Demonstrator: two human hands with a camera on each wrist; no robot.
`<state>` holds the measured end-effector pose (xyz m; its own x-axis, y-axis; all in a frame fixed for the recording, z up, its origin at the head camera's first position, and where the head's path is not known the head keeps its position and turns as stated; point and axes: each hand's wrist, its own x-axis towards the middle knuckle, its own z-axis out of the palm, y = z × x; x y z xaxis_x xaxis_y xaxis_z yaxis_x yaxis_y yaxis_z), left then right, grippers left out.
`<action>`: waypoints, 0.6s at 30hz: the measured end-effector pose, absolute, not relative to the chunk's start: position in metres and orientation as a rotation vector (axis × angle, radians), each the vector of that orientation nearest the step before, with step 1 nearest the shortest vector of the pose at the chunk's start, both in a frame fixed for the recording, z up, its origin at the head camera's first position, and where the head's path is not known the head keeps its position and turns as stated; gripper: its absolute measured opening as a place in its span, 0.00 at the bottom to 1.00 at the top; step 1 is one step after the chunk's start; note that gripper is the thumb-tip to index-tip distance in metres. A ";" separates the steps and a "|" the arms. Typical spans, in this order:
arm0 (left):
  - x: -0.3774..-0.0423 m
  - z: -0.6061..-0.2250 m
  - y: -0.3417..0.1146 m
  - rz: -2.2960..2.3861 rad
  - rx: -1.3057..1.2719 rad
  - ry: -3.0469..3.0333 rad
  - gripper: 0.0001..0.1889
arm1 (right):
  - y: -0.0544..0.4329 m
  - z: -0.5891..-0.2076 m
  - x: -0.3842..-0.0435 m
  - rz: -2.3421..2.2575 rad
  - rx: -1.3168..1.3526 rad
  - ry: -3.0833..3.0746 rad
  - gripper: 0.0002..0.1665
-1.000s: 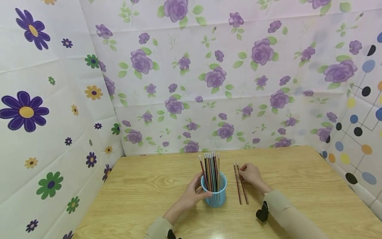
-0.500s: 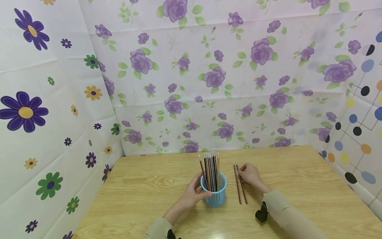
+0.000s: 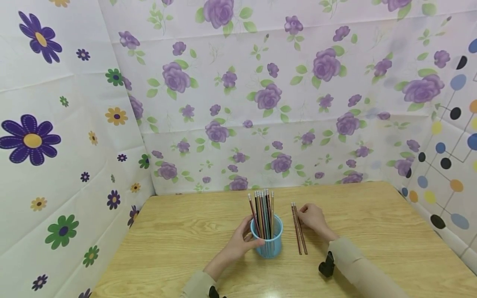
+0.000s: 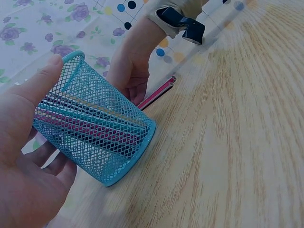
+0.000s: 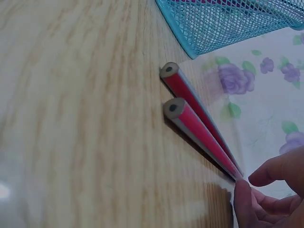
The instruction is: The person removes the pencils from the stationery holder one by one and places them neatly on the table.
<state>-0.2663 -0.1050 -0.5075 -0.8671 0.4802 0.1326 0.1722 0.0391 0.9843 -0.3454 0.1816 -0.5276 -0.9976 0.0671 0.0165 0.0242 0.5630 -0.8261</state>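
Pencils on pale wooden table, right fingers pinching one, left fingers gripping mesh cup; flowered cloth behind

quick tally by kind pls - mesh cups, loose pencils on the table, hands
Mesh cup: 1
Loose pencils: 2
Left hand and right hand: 2
Total: 5
Left out: pencils in the cup, too bunched to count.
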 end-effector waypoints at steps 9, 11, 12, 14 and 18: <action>-0.266 -0.506 -0.105 1.910 0.697 2.063 0.41 | 0.182 -0.511 -0.340 1.477 -0.038 -2.690 0.13; -0.266 -0.506 -0.105 1.907 0.711 2.056 0.41 | 0.182 -0.509 -0.341 1.533 -0.032 -2.666 0.14; -0.266 -0.506 -0.106 1.906 0.715 2.052 0.41 | 0.181 -0.509 -0.341 1.572 -0.028 -2.650 0.14; -0.266 -0.506 -0.106 1.909 0.717 2.050 0.41 | 0.181 -0.509 -0.341 1.642 -0.013 -2.622 0.13; -0.267 -0.508 -0.106 1.914 0.714 2.048 0.40 | 0.179 -0.507 -0.341 1.831 0.030 -2.547 0.14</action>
<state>-0.2666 -0.1056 -0.5078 -0.8492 0.5073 0.1468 0.1809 0.0181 0.9833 -0.3413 0.1792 -0.5072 -0.9998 -0.0126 0.0152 -0.0184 0.3183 -0.9478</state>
